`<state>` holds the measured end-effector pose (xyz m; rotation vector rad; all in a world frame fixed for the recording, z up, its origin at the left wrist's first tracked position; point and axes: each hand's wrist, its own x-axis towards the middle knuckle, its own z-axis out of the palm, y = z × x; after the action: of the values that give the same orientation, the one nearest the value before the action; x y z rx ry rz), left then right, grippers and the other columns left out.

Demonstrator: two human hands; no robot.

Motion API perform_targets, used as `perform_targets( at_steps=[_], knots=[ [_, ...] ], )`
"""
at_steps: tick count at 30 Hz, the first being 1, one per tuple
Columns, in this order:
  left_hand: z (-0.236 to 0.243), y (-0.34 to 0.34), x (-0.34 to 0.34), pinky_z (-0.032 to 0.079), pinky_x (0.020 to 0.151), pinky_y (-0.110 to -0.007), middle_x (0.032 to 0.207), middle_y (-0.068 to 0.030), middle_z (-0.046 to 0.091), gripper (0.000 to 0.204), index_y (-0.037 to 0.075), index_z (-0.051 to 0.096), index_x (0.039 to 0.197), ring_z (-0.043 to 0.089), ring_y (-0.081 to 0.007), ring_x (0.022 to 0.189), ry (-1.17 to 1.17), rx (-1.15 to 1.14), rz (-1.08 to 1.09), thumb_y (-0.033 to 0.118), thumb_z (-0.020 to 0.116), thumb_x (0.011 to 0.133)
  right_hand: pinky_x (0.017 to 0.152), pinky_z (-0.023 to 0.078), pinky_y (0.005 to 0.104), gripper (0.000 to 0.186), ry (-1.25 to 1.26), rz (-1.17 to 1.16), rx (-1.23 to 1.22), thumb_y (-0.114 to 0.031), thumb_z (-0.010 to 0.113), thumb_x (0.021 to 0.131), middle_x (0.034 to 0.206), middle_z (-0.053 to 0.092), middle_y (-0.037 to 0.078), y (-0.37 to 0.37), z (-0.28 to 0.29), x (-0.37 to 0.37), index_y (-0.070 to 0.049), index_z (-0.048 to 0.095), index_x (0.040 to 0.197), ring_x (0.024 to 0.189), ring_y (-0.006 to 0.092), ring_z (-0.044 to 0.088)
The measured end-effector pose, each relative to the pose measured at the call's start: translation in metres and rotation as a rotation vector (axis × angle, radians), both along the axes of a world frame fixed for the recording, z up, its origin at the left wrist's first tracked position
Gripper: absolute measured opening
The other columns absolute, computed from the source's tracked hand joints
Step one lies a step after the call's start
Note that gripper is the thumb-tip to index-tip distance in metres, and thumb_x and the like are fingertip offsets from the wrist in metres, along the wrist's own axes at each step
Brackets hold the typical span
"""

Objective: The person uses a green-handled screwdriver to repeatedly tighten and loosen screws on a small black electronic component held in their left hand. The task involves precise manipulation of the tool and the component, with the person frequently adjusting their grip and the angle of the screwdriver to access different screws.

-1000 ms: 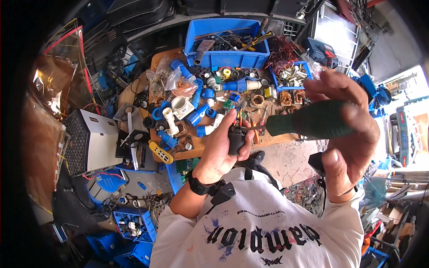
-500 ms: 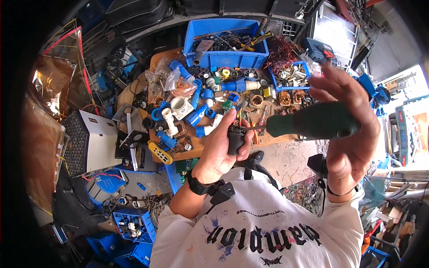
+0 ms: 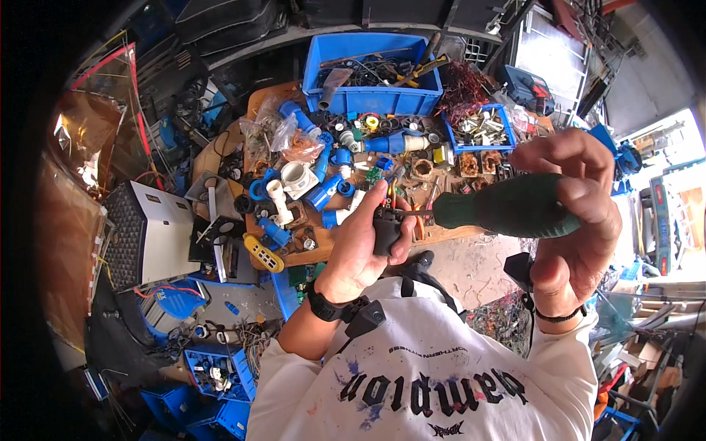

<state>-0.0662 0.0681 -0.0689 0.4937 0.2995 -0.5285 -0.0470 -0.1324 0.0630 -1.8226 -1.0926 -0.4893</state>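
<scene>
Black electrical connector body [image 3: 387, 235] sat in my left hand [image 3: 357, 248], thumb and fingers closed round it; I judged it light, stiff and slightly slick, best gripped by its smooth sides, clear of the more delicate coloured wires [image 3: 393, 197]. My right hand [image 3: 588, 248] loosely held 1 green-handled screwdriver [image 3: 507, 206] near its butt, shaft reaching the wired end, tip hidden.
</scene>
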Motion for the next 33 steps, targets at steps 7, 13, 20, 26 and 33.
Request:
perform_targets(
  at_steps=[7,13,20,26,33],
  knots=[
    [-0.002,-0.001,0.000,0.034,0.040,-0.027,0.070,-0.0088,0.059,0.041,0.006,0.053,0.090,0.048,-0.0160,0.043,-0.003,-0.006,0.007,0.047,0.049,0.094,0.088,0.049,0.0417,0.060,0.086,0.080,0.090,-0.034,0.065,0.087,0.120,0.048,0.023,-0.002,-0.003,0.001,-0.009,0.041,0.136,0.105,0.0351,0.056],
    [-0.002,0.000,0.000,0.033,0.039,-0.027,0.069,-0.0080,0.058,0.042,0.007,0.053,0.089,0.048,-0.0159,0.043,-0.012,0.012,-0.007,0.048,0.048,0.095,0.103,0.036,0.0505,0.066,0.157,0.124,0.147,-0.045,0.061,0.087,0.139,0.036,0.031,0.003,-0.009,0.004,-0.012,0.035,0.139,0.126,0.0439,0.043],
    [-0.002,-0.003,0.003,0.032,0.038,-0.027,0.069,-0.0083,0.058,0.041,0.006,0.053,0.090,0.048,-0.0162,0.043,0.000,0.014,0.004,0.047,0.047,0.095,0.092,0.043,0.0463,0.057,0.048,-0.053,0.029,-0.054,0.072,0.075,0.122,0.043,0.025,0.002,-0.001,0.003,-0.011,0.051,0.106,0.110,0.0367,0.051],
    [-0.004,-0.002,0.003,0.033,0.038,-0.027,0.069,-0.0092,0.058,0.042,0.006,0.053,0.092,0.048,-0.0166,0.043,0.002,-0.018,0.012,0.047,0.047,0.095,0.084,0.049,0.0393,0.054,0.126,0.082,0.092,-0.031,0.071,0.082,0.109,0.051,0.019,-0.006,-0.004,0.004,-0.004,0.047,0.122,0.099,0.0291,0.055],
    [-0.006,-0.002,0.006,0.034,0.038,-0.027,0.069,-0.0075,0.056,0.041,0.007,0.054,0.092,0.047,-0.0156,0.043,-0.010,-0.029,-0.002,0.047,0.047,0.095,0.093,0.045,0.0441,0.067,0.158,0.093,0.122,-0.037,0.065,0.084,0.124,0.047,0.024,0.005,-0.010,0.009,-0.004,0.037,0.135,0.109,0.0342,0.054]
  ],
)
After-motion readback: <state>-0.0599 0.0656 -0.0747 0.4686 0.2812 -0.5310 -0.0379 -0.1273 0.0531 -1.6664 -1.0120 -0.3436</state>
